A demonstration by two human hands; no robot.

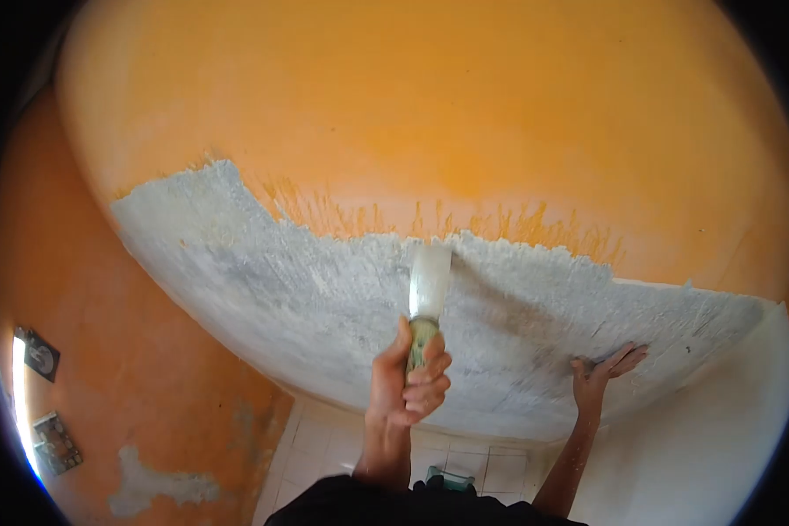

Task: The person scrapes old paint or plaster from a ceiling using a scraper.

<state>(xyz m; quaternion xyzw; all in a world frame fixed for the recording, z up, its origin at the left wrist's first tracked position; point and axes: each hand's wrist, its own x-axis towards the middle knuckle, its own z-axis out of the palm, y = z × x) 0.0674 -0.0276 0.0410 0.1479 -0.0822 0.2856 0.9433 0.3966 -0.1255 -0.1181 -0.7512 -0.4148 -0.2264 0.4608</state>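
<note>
A scraper (430, 282) with a wide metal blade and a greenish handle points up the wall, its blade edge at the ragged border between orange paint (465, 114) and bare grey plaster (324, 298). Wrapped round its handle is my left hand (410, 377), thumb along the side. Farther right, my right hand (607, 364) lies against the grey plaster with its fingers stretched out and holds nothing. Scratched orange streaks (535, 226) run along the paint just above the border.
An orange side wall (149, 377) with a grey patch (158, 484) stands at the left, with two dark plates (40, 355) near a bright strip. White floor tiles (311, 447) and a green object (451, 478) show below. A pale wall (719, 430) is at the lower right.
</note>
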